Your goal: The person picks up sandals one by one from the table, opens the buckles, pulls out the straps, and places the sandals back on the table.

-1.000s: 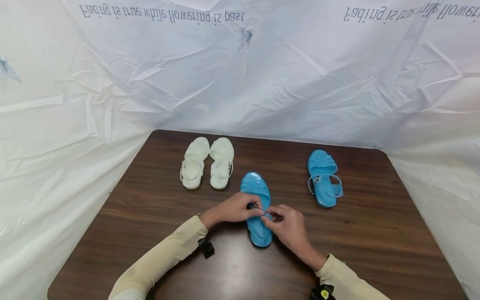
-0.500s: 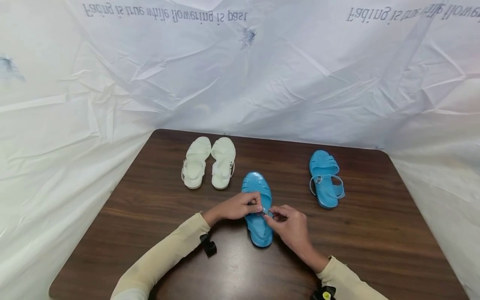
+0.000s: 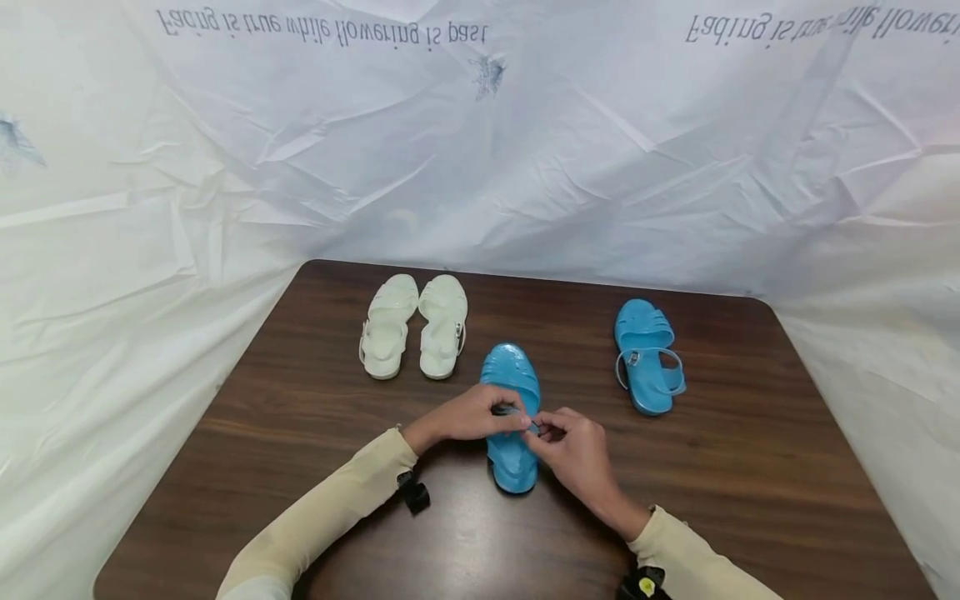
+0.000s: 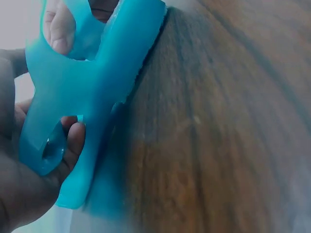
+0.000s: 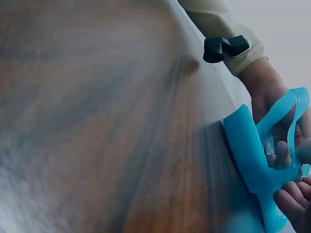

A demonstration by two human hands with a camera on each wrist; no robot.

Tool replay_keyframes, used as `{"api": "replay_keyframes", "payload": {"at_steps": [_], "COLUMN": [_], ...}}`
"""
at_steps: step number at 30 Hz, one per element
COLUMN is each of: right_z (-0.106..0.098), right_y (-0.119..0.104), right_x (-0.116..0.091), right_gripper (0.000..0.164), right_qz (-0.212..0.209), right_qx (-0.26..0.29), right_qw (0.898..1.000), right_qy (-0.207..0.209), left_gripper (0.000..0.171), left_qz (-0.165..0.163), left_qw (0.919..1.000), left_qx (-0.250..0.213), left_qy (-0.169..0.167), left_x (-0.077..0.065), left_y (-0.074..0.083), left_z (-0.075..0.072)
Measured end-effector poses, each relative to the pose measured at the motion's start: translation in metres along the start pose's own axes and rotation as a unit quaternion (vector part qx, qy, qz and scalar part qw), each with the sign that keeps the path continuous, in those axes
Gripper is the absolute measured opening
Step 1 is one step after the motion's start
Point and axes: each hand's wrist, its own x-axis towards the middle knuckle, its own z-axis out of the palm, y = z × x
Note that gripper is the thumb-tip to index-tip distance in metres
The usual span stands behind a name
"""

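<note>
A blue jelly sandal [image 3: 510, 367] lies in the middle of the table, toe pointing away. My left hand [image 3: 480, 414] is over it from the left, its thumb and fingers gripping the strap. From the right, my right hand [image 3: 576, 454] pinches the strap near the buckle, fingertips almost meeting those of the left. In the right wrist view the ankle strap [image 5: 290, 116] stands up in a loop and the small metal buckle [image 5: 303, 171] shows beside the fingertips. The left wrist view shows the sandal's side [image 4: 63, 82] close up. Fingers partly hide the strap's end.
Its matching blue sandal [image 3: 648, 333] lies at the right with the strap looped across. Two white sandals, the left one [image 3: 386, 329] and the right one [image 3: 444, 321], lie side by side at the back left. A white sheet [image 3: 480, 167] hangs behind the brown table [image 3: 750, 433].
The left fingers have come closer to the right fingertips, covering the strap piece seen between them half a second ago. The sandal's heel has shifted slightly left. The other sandals stay put.
</note>
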Motion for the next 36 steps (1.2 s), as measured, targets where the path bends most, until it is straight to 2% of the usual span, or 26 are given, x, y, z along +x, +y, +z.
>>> {"api": "replay_keyframes", "payload": {"at_steps": [4, 7, 16, 36], "right_z": [0.0002, 0.0003, 0.0026, 0.0056], "right_y": [-0.0001, -0.0005, -0.0006, 0.0033], "right_x": [0.0003, -0.0006, -0.0016, -0.0023], "right_gripper": [0.016, 0.016, 0.015, 0.014], "right_qz": [0.005, 0.009, 0.007, -0.003], "right_qx": [0.003, 0.004, 0.004, 0.015], "right_qw": [1.000, 1.000, 1.000, 1.000], "right_qy": [-0.005, -0.002, 0.007, 0.019], "left_gripper": [0.019, 0.018, 0.020, 0.021], "left_qz": [0.024, 0.030, 0.004, -0.002], "left_qw": [0.9997, 0.9995, 0.9999, 0.9977], "left_qx": [0.004, -0.008, -0.009, -0.061], "left_qy": [0.006, 0.001, -0.009, -0.029], "left_x": [0.0018, 0.0020, -0.0004, 0.0002], "left_y": [-0.0017, -0.0018, 0.0010, -0.0033], "left_z": [0.0002, 0.0000, 0.0000, 0.0024]}}
